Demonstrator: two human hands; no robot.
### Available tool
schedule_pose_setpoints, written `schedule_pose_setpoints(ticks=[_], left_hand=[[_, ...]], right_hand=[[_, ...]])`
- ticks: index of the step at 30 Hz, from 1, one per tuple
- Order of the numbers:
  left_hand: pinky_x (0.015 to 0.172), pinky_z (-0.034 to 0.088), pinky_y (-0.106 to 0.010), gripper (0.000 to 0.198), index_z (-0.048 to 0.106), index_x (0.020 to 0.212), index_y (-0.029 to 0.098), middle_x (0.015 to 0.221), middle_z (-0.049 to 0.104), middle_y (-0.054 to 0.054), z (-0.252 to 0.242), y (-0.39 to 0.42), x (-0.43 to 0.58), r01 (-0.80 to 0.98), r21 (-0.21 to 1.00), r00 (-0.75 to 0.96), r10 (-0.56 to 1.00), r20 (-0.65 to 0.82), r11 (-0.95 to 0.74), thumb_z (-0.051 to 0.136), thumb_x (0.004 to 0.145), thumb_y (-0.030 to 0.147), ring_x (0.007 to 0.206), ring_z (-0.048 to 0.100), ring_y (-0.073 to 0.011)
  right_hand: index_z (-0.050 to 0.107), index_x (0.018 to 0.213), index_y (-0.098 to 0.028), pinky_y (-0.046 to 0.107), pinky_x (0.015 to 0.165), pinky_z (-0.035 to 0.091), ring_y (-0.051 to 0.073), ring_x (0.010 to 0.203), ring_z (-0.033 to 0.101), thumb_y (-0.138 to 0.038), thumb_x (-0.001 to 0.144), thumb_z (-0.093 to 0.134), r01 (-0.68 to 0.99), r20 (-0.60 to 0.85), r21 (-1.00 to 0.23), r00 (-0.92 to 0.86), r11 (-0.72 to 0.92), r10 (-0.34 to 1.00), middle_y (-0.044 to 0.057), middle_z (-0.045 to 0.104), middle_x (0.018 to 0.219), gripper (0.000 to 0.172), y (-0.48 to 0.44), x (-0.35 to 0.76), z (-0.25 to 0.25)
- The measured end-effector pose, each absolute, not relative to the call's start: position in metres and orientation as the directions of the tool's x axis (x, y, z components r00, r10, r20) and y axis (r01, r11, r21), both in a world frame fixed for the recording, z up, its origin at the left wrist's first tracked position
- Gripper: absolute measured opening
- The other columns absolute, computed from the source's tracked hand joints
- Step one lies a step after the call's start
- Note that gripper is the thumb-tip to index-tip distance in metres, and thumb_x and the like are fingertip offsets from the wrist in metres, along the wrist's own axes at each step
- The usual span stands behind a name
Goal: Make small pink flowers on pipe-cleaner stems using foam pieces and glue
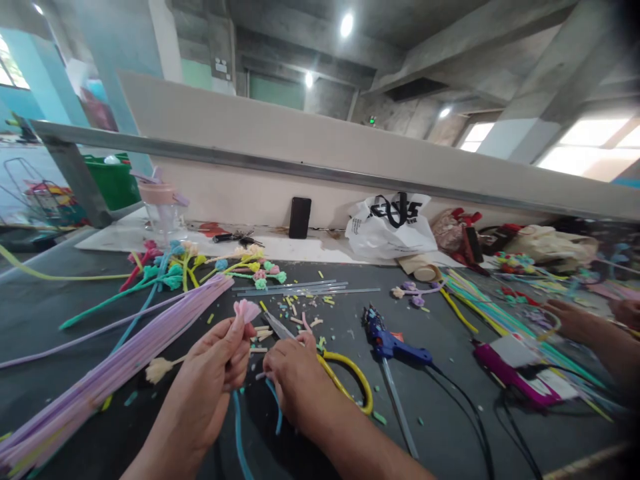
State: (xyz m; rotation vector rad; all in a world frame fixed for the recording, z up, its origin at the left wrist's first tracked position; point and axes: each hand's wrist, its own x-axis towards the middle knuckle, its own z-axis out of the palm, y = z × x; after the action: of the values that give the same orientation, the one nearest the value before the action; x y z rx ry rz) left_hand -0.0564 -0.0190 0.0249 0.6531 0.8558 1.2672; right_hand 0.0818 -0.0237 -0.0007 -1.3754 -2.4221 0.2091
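Observation:
My left hand is closed, pinching a small pink fuzzy flower between thumb and fingers. A cream flower on a thin stem lies by its wrist. To its right, my right hand is curled over the middle of yellow-handled scissors. Their blades point up and left, toward the pink flower, and the handle loops stick out to the right; the fingertips are partly hidden. A short pink strip rises by its knuckles. Blue fuzzy stems run below both hands.
Pink-lilac stems lie left, finished colourful flowers behind them. Clear glue sticks and clippings lie ahead. A blue glue gun with cord stands right; beyond are a purple device and another person's hand. A phone leans behind.

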Motion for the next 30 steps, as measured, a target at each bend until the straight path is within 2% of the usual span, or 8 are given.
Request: schedule_pose_setpoints(ticks=[7, 10, 12, 14, 21, 23, 26, 30], left_hand=[[0.036, 0.013, -0.014, 0.028, 0.059, 0.07, 0.013, 0.046, 0.034, 0.008, 0.023, -0.022, -0.056, -0.508, 0.819, 0.147, 0.964, -0.222, 0.267, 0.067, 0.069, 0.04, 0.037, 0.021, -0.0005], [0.037, 0.01, -0.015, 0.032, 0.059, 0.07, 0.013, 0.046, 0.032, 0.009, 0.024, -0.026, -0.055, -0.458, 0.843, 0.201, 0.956, -0.212, 0.283, 0.066, 0.067, 0.044, 0.039, 0.019, -0.001], [0.038, 0.011, -0.016, 0.035, 0.058, 0.069, 0.013, 0.046, 0.031, 0.008, 0.027, -0.028, -0.052, -0.423, 0.863, 0.227, 0.954, -0.195, 0.277, 0.065, 0.067, 0.047, 0.04, 0.02, -0.0018], [0.038, 0.012, -0.017, 0.037, 0.058, 0.071, 0.013, 0.048, 0.033, 0.008, 0.03, -0.029, -0.049, -0.385, 0.883, 0.246, 0.952, -0.181, 0.267, 0.062, 0.068, 0.05, 0.041, 0.021, -0.0027], [0.043, 0.014, -0.018, 0.045, 0.057, 0.076, 0.014, 0.051, 0.033, 0.008, 0.025, -0.026, -0.043, -0.26, 0.941, 0.207, 0.964, -0.165, 0.217, 0.058, 0.066, 0.058, 0.044, 0.022, -0.0054], [0.043, 0.015, -0.019, 0.044, 0.057, 0.076, 0.015, 0.051, 0.032, 0.008, 0.022, -0.024, -0.042, -0.224, 0.956, 0.188, 0.971, -0.15, 0.191, 0.058, 0.066, 0.058, 0.044, 0.023, -0.0061], [0.043, 0.016, -0.019, 0.044, 0.058, 0.077, 0.015, 0.05, 0.031, 0.008, 0.02, -0.024, -0.04, -0.188, 0.97, 0.181, 0.976, -0.121, 0.155, 0.056, 0.067, 0.058, 0.044, 0.023, -0.0067], [0.043, 0.017, -0.02, 0.042, 0.058, 0.077, 0.015, 0.051, 0.033, 0.007, 0.021, -0.027, -0.038, -0.147, 0.981, 0.16, 0.981, -0.107, 0.13, 0.055, 0.069, 0.056, 0.044, 0.026, -0.0074]], right_hand=[[0.057, 0.096, -0.022, 0.035, 0.084, 0.034, 0.019, 0.094, 0.056, -0.006, 0.079, 0.043, 0.875, 0.292, -0.298, -0.298, 0.382, 0.909, 0.004, 0.065, 0.097, 0.028, -0.034, 0.134, 0.033], [0.052, 0.114, -0.017, 0.038, 0.093, 0.031, 0.023, 0.112, 0.046, 0.0, 0.07, 0.042, 0.98, 0.331, -0.183, -0.017, 0.082, 0.943, 0.011, 0.055, 0.119, 0.048, -0.035, 0.189, 0.027], [0.049, 0.121, -0.013, 0.042, 0.092, 0.032, 0.028, 0.115, 0.044, 0.001, 0.064, 0.043, 0.989, 0.252, -0.075, 0.144, -0.129, 0.957, 0.014, 0.049, 0.128, 0.059, -0.034, 0.226, 0.015], [0.046, 0.125, -0.014, 0.043, 0.091, 0.033, 0.029, 0.117, 0.043, 0.0, 0.061, 0.043, 0.977, 0.157, 0.015, 0.207, -0.212, 0.966, 0.013, 0.046, 0.131, 0.066, -0.032, 0.254, 0.002], [0.047, 0.124, -0.015, 0.037, 0.081, 0.041, 0.027, 0.105, 0.054, -0.002, 0.06, 0.042, 0.993, 0.062, 0.054, 0.105, -0.108, 0.993, 0.012, 0.056, 0.117, 0.065, -0.026, 0.281, 0.003], [0.051, 0.118, -0.015, 0.036, 0.081, 0.043, 0.026, 0.099, 0.057, -0.005, 0.06, 0.045, 0.996, 0.111, -0.009, 0.09, -0.09, 0.99, 0.013, 0.057, 0.114, 0.059, -0.026, 0.279, 0.01], [0.056, 0.106, -0.017, 0.035, 0.081, 0.046, 0.025, 0.092, 0.06, -0.016, 0.064, 0.05, 0.971, 0.303, -0.239, 0.079, -0.004, 0.95, 0.011, 0.062, 0.103, 0.043, -0.035, 0.265, 0.013], [0.057, 0.099, -0.021, 0.033, 0.062, 0.052, 0.025, 0.072, 0.064, -0.03, 0.067, 0.059, 0.802, 0.57, -0.543, 0.133, 0.25, 0.811, 0.007, 0.067, 0.082, 0.034, -0.064, 0.217, 0.006]])
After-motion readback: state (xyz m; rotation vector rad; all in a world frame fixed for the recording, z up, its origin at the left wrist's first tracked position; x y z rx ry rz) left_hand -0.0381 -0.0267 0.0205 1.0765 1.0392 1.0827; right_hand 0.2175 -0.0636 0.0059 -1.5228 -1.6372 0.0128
